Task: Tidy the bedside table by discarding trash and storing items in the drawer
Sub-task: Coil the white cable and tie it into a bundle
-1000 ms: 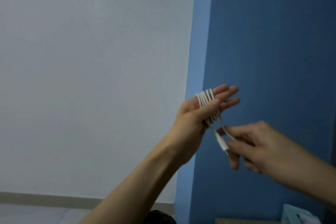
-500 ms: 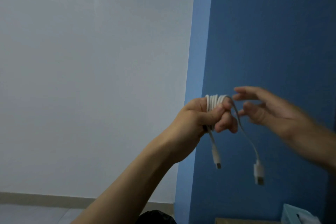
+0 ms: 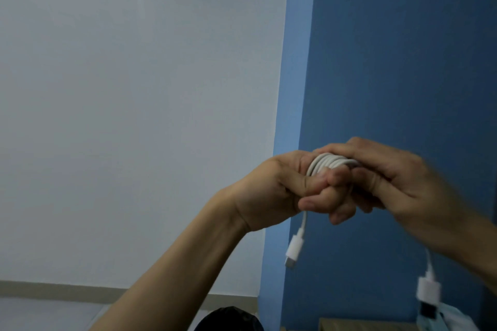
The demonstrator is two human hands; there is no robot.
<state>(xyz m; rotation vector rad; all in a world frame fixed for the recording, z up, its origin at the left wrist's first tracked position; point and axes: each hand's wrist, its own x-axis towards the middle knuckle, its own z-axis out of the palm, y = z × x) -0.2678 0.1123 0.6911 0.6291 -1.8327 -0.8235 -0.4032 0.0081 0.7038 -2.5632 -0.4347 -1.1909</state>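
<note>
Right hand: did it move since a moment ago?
Yes. The right hand moved left, toward the wall corner, and now grips the white cable coil held by the left hand.

The cable point(image 3: 332, 162) lies between the left hand point(image 3: 271, 191) and the right hand point(image 3: 398, 183) (both grip it); one plug point(image 3: 294, 248) hangs under the left hand, the other plug point(image 3: 427, 290) to its right, above the table point(image 3: 363, 324)

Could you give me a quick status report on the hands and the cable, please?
Left hand gripping coiled white cable. Right hand pinching the coil. Both plugs dangling. No obstruction visible.
</note>
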